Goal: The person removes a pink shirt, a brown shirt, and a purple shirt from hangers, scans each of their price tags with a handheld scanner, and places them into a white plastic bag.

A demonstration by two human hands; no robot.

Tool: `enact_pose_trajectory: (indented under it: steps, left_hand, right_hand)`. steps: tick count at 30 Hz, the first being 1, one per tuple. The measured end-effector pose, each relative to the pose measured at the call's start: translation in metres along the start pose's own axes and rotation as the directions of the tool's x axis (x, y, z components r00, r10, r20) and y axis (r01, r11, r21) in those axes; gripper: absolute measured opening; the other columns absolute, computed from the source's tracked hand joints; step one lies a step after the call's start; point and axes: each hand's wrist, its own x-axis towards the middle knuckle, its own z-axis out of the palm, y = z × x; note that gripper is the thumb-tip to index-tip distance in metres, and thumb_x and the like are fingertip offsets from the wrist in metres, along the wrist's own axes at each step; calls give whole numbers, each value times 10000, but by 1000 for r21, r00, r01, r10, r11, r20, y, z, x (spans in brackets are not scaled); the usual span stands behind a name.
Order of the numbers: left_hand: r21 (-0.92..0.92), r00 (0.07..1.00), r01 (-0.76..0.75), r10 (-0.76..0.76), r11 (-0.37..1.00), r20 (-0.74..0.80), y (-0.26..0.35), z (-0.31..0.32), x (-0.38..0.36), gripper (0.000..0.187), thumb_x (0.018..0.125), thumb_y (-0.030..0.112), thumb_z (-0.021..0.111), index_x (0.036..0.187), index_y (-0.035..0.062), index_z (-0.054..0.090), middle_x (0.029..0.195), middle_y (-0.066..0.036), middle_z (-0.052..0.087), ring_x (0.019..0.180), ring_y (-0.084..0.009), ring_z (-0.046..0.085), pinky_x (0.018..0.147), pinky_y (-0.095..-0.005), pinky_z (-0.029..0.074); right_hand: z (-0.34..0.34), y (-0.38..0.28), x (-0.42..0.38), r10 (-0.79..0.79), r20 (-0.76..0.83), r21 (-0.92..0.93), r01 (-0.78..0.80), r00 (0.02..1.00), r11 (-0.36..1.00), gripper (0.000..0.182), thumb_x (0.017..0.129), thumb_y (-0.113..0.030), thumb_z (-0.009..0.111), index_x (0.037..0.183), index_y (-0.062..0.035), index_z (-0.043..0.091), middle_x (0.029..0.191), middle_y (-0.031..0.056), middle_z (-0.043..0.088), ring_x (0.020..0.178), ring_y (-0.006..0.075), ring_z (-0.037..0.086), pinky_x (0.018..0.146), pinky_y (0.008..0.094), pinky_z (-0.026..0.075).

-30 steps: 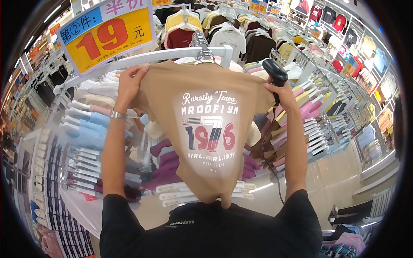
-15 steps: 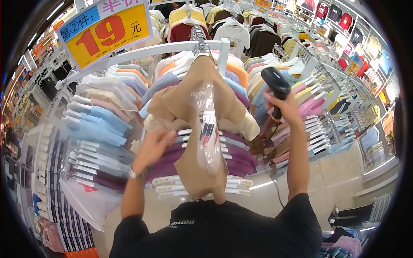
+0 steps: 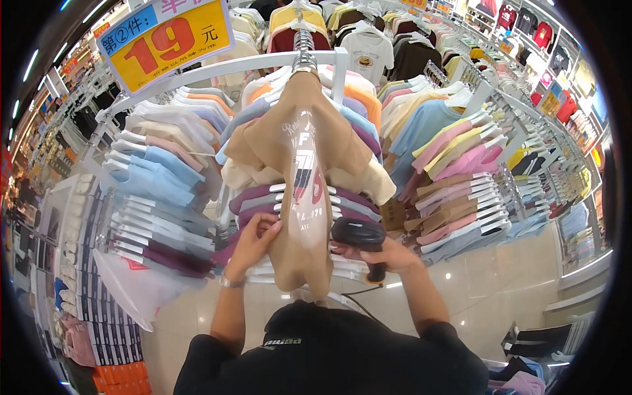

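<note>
A tan T-shirt (image 3: pixel 263 145) with a white printed front hangs from the end of a white rack, facing me. At the left edge of its lower part is my left hand (image 3: pixel 257 240), fingers bent and closed on the fabric there. My right hand (image 3: pixel 388 255) grips a black barcode scanner (image 3: pixel 359 234) by its handle, close to the shirt's right edge. A dark cable trails down from the scanner. Behind the tan shirt hang purple T-shirts (image 3: pixel 355 204) and a cream one (image 3: pixel 368 181), partly covered by it.
A yellow price sign (image 3: pixel 168 49) stands over the rack bar (image 3: pixel 217 66) at upper left. Blue shirts (image 3: pixel 155 181) on white hangers fill the left side. Another rack of pink shirts (image 3: pixel 461 158) is to the right. Stacked shoe boxes (image 3: pixel 108 303) stand at lower left.
My right hand has brought the scanner down and left, beside the T-shirt's right edge. The left hand has moved right and down to the shirt's left edge.
</note>
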Motion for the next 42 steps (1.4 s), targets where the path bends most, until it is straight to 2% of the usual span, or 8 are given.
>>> enact_pose_trajectory:
  steps: [6,12,18,24,33,38,40,42]
  left_hand:
    - [459,959,-248,284,853,-10,-1,12,1,310,897,202,692,1137,14,631,1025,-104,641,937,-237,601,861,-320,478]
    - [229,985,-60,94,971,-144,-11,19,-11,198,956,182,626,1024,-2,597,1010,-82,657,907,-177,616,855,-300,486]
    - [-484,962,-89,-51,871,-268,8,19,-31,194,1011,222,559,1092,46,566,1019,-48,671,862,-100,653,780,-237,517]
    - [-471,956,-102,-44,876,-289,20,28,-49,213,1000,161,569,1146,6,555,1060,-60,670,936,-103,632,838,-254,493]
    - [-414,960,-103,-18,904,-278,10,48,-62,289,1005,172,555,1214,-27,580,1072,-65,689,924,-94,650,828,-236,497]
    - [-357,963,-85,-14,930,-267,11,59,-69,289,1011,181,542,1208,-26,589,1052,-56,692,904,-82,649,804,-223,501]
    - [-404,966,-56,-53,913,-254,11,60,-70,295,1012,182,539,1215,-27,580,1062,-55,689,909,-82,649,802,-222,505]
    - [-462,969,-54,-65,885,-238,9,58,-72,306,1010,180,538,1236,-25,559,1084,-68,680,930,-105,655,819,-247,517]
  right_hand:
    - [4,26,0,-20,-102,190,39,995,981,523,914,-192,698,1318,58,481,1332,215,534,1279,313,517,1132,419,398]
    - [7,42,-13,-128,73,282,102,989,954,393,927,-184,671,1221,28,518,1324,264,518,1262,363,534,1113,466,405]
    - [3,49,-28,-172,232,476,42,958,878,408,916,-272,677,1172,-1,513,1310,301,507,1114,400,627,967,527,504]
    - [5,61,-63,-361,309,677,64,880,734,559,884,-470,684,1129,-4,493,1155,275,561,836,350,699,732,482,610]
    - [57,5,-102,-719,579,803,-119,384,584,720,846,-687,584,1081,-10,512,920,195,621,603,296,673,571,400,604]
    - [40,48,-112,-709,432,665,334,557,668,666,898,-630,572,1114,0,556,962,154,632,639,340,667,558,463,579]
    - [45,49,-116,-493,120,424,405,862,810,598,877,-531,659,1115,13,588,1189,274,586,1164,368,568,1010,512,445]
    - [56,52,-93,-387,-54,220,389,921,895,573,940,-464,604,1190,45,528,1406,294,440,1301,417,472,1074,547,396]
